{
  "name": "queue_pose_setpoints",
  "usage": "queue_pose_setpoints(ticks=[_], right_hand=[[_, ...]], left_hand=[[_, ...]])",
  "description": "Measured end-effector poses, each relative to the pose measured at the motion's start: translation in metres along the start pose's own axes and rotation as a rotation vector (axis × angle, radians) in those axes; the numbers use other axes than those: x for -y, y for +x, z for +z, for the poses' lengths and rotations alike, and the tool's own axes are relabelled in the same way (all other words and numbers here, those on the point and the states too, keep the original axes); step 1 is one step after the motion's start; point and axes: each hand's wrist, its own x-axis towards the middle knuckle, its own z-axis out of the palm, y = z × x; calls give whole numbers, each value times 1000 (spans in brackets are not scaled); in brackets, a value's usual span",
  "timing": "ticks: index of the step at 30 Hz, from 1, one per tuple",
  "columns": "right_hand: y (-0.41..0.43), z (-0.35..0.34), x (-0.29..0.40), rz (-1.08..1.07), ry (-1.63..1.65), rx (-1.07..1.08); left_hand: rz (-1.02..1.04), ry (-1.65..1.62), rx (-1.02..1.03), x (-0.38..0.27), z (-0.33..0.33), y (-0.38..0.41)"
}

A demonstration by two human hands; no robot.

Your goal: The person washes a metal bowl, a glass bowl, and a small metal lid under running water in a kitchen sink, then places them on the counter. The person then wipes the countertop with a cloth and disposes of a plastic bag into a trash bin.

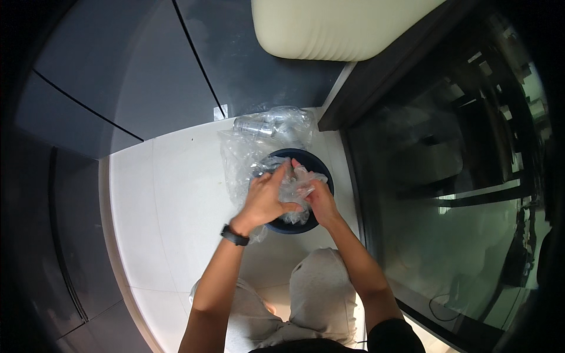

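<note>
Over a round dark blue bin on the floor, both my hands are at a crumpled clear plastic bag. My right hand grips a bunched part of the plastic near the bin's right side. My left hand, with a black band on its wrist, has its thumb and fingers spread against the plastic; whether it grips is not clear. More clear plastic spills over the bin's left side onto the floor. Behind the bin lies a clear plastic bag with what looks like a clear bottle or can in it.
Dark grey cabinet fronts stand ahead and at the left. A cream plastic container juts in at the top. A dark-framed glass panel runs along the right. Pale floor tiles extend left of the bin.
</note>
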Motion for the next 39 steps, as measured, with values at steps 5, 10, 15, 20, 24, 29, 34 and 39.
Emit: queue_pose_setpoints(ticks=[5,10,15,20,24,29,34,39], right_hand=[[-1,-9,-1,-108,-129,23],[8,-12,-20,-212,-528,-68],[6,8,2,-111,-209,-251],[3,-19,-8,-125,61,-63],[-5,-10,6,-410,-568,101],[-2,-9,10,-862,-1353,-79],[14,-10,7,-1327,-1555,-113],[18,-6,5,-1417,-1514,-81]], left_hand=[[1,-7,-164,14,23,-1],[2,144,-111,6,34,-2],[-58,12,-2,0,22,-3],[-67,-25,-20,23,25,3],[-197,-209,-54,40,14,2],[-389,-726,72,31,7,3],[-556,-813,127,17,-6,3],[-631,-1018,104,24,3,-2]])
